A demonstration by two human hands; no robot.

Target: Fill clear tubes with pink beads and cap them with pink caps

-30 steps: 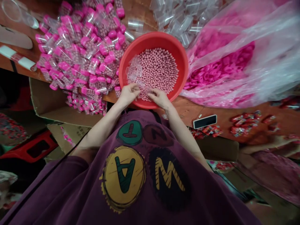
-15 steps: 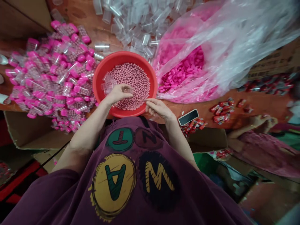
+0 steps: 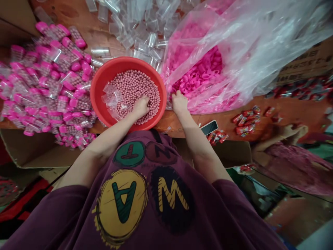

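A red bowl holds small pink beads and some clear plastic pieces on its left side. My left hand is down on the beads with its fingers curled closed; what they hold, if anything, is hidden. Just outside the bowl's right rim, my right hand is at the near edge of a clear plastic bag of bright pink caps. Its fingers are bent inward, and their contents cannot be made out.
Filled bead tubes with pink caps are heaped at the left. Empty clear tubes lie behind the bowl. A phone and red wrapped pieces lie to the right on the wooden table. Another person's arm is farther right.
My left hand has moved lower and right, into the beads. My right hand has left the bowl's rim and moved right to the bag of caps. The view has shifted slightly.
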